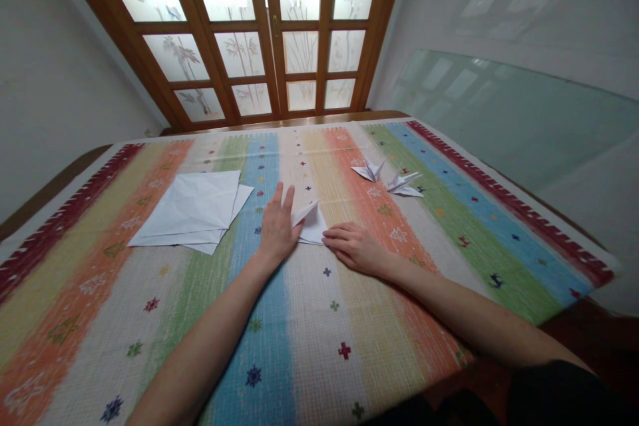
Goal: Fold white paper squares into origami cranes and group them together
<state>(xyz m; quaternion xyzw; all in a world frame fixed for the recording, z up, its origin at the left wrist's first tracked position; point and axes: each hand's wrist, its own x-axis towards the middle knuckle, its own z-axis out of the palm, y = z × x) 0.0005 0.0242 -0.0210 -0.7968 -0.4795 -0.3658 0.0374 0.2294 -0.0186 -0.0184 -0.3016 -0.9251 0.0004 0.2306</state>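
My left grip (279, 229) and right grip (353, 247) flank the folded paper (314, 225) on the cloth (309, 326).
Both forearms (214, 339) reach inward. My left is released, fingers stretched forward, thumb against the paper's left side; my right's fingers lie together, tips touching its right corner, whether pinching I cannot tell.

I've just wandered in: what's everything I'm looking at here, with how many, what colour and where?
Paper sheets: at least three, white, stacked left of the hands
Folded paper: one, white, between the hands
Folded paper figures: two, white, beyond the right hand
Tablecloth: one, multicoloured stripes, over the table
Table: one, brown edge, under the cloth
Glass-paned doors: at least two, brown frames, far side
Glossy panel: one, pale green, right
Walls: two, pale, either side
Left hand: one, bare, touching folded paper
Right hand: one, bare, at its right edge
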